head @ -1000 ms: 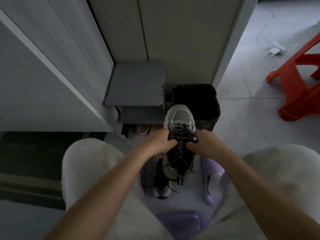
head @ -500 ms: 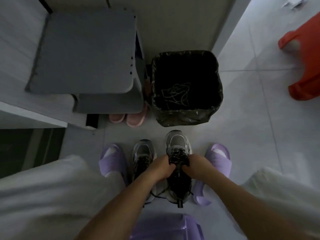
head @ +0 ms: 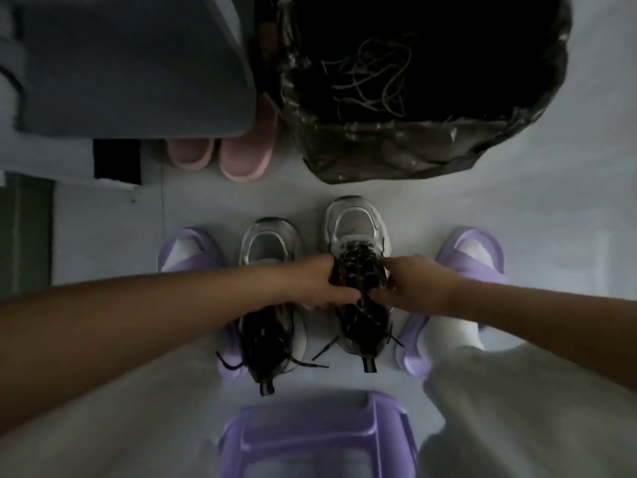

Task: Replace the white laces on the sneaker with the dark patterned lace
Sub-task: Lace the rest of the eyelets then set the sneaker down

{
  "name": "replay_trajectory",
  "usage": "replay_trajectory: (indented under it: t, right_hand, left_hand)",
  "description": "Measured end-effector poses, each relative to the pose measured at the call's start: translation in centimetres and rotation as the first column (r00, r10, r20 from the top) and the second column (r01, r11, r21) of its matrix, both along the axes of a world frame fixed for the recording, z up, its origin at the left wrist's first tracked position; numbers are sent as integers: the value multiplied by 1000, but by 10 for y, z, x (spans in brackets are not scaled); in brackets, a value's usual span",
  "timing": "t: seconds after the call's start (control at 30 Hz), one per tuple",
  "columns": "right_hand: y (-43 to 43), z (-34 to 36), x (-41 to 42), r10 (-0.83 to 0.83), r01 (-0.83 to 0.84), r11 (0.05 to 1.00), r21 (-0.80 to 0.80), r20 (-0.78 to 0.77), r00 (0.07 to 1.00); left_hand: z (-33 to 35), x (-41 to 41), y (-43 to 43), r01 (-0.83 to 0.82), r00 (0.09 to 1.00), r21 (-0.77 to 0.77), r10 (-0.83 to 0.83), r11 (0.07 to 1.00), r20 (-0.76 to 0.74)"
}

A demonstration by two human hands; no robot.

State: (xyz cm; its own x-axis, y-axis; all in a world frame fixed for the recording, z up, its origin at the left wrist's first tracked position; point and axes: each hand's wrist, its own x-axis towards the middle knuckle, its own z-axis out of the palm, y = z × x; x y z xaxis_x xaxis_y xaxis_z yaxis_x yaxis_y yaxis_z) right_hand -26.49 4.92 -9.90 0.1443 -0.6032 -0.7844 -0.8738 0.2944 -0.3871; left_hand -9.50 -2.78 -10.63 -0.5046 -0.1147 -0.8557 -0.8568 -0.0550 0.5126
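Your left hand (head: pixel 319 282) and right hand (head: pixel 412 284) pinch the dark patterned lace (head: pixel 360 267) on the grey mesh sneaker (head: pixel 355 224); the black-bagged bin (head: pixel 379 150) sits at twelve o'clock.

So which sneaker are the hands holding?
The right-hand sneaker, toe nearer the bin: left hand and right hand grip its laced top. The other sneaker lies beside it, unheld.

One view only, head-worn, wide-angle. Faces almost straight down onto the floor (head: pixel 103 236) from above the person's knees; frame edges bow outward. Forearms cross the frame from the left and right edges, left grip (head: pixel 320 284) and right grip (head: pixel 413 288) both holding the sneaker (head: pixel 355 229) just right of centre, close range. Bin (head: pixel 396 157) upper right, purple stool (head: pixel 310 439) bottom centre. Pale trousers (head: pixel 138 408) fill the lower corners.
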Motion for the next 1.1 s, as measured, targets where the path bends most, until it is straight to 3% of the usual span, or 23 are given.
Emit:
replay_trajectory:
  t: [0.07,0.1,0.17,0.2,0.5,0.63,0.77,0.93,1.1]
  right_hand:
    - [-2,4,-8,-68,64,995,76,51,996]
    - [-3,6,-11,-199,190,977,100,85,976]
    - [-3,8,-13,-483,473,876,100,166,860]
    - [-1,6,-13,-546,543,836,72,189,816]
    - [1,-14,-13,-438,452,890,-58,164,884]
    - [8,-16,-15,-527,541,841,26,265,807]
    - [8,-21,-12,-529,563,826,-31,303,793]
    - [1,-23,-5,-414,469,866,-175,276,868]
    - [-3,-26,-9,-342,398,893,-212,259,903]
  left_hand:
    - [-1,2,-3,-41,999,-30,41,999,4]
    - [-4,4,-4,-98,995,-58,99,993,11]
    - [-11,7,-5,-291,957,-62,291,955,-18]
    - [-13,8,-7,-353,935,-56,351,934,-49]
    - [-23,6,-9,-357,919,-45,342,933,-196]
    - [-24,7,-8,-361,916,-48,345,931,-205]
    - [-25,4,-9,-281,945,-204,234,938,-226]
    - [-25,5,-9,-215,964,-324,147,921,-221]
    - [-30,4,-17,-205,965,-254,152,945,-214]
